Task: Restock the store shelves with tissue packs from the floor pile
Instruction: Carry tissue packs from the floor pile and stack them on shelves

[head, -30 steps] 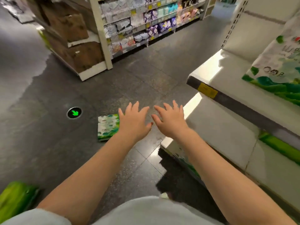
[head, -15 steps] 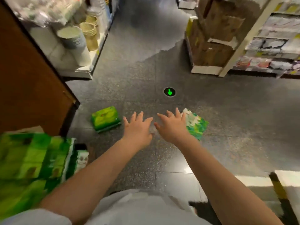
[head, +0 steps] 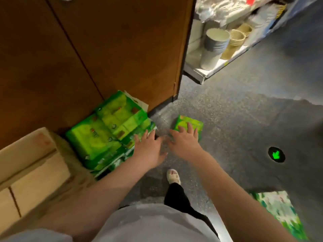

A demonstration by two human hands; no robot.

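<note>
Reaching toward tissue pile (head: 108,133), centre-left of frame, against brown panel (head: 104,49). Left hand (head: 148,149) and right hand (head: 183,142) both spread, empty. Single green pack (head: 189,125) lies just beyond right fingers. Best: grip pack by both ends. Cardboard box (head: 31,165), lower left: contents hidden.

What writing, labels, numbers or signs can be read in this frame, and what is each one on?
Green arrow sign, round and set in the floor: a symbol only, no words.
Pile of green tissue packs: red brand marks and small round logos, too blurred to read.
Single green pack on the floor: print too blurred.
White and green pack: pattern only, no legible text.
Cardboard boxes: faint reddish marks, unreadable.
</note>
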